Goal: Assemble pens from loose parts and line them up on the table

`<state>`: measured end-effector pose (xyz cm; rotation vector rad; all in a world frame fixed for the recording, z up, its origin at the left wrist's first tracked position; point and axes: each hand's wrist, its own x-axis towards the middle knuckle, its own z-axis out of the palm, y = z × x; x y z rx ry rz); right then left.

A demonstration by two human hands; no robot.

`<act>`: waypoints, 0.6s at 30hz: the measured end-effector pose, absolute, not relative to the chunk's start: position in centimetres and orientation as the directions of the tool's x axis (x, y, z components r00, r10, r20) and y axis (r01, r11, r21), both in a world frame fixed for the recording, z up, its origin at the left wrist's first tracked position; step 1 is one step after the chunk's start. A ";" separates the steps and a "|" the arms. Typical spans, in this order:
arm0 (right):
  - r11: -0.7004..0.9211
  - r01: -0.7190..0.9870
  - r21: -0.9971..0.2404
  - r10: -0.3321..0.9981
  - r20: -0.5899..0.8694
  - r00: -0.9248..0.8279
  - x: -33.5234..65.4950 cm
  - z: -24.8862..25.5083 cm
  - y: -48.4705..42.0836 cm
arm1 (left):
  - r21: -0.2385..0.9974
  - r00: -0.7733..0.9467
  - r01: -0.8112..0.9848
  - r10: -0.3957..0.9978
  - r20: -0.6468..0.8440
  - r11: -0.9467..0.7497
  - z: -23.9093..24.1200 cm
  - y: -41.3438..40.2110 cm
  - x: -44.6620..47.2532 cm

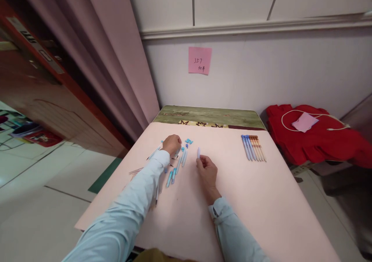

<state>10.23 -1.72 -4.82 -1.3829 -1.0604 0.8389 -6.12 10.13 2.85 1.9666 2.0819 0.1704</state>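
My left hand [172, 144] rests curled on a scatter of loose pen parts [178, 165]: light blue barrels, small blue caps [189, 141] and thin refills, on the pink table [261, 200]. Its fingers are closed over the pile; what they hold is hidden. My right hand [207, 172] pinches a pale blue pen barrel [198, 153] and holds it upright just right of the pile. A neat row of assembled pens [253, 147], blue ones on the left and orange ones on the right, lies at the far right of the table.
A green patterned surface [209, 116] sticks out beyond the table's far edge. A pink sticky note [199, 60] hangs on the wall. To the right is a red cloth [314, 142] with a white cable and pink paper. Pink curtain and wooden door at left.
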 end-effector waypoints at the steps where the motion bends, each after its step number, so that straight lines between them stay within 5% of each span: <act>1: 0.055 0.132 -0.990 0.939 0.096 0.330 10.3 -4.8 -1.8 | 0.275 -0.043 0.959 0.993 -0.109 0.072 2.9 10.2 -6.2; 10: 0.075 0.103 -0.992 0.955 0.101 0.280 10.3 -4.2 -2.0 | 0.307 0.001 0.951 0.994 -0.109 0.032 1.8 10.1 -5.0; 18: -0.001 -0.287 -0.958 0.990 -0.042 0.136 10.8 -3.6 -1.3 | 0.318 0.007 0.948 0.996 -0.088 0.022 1.7 9.9 -5.4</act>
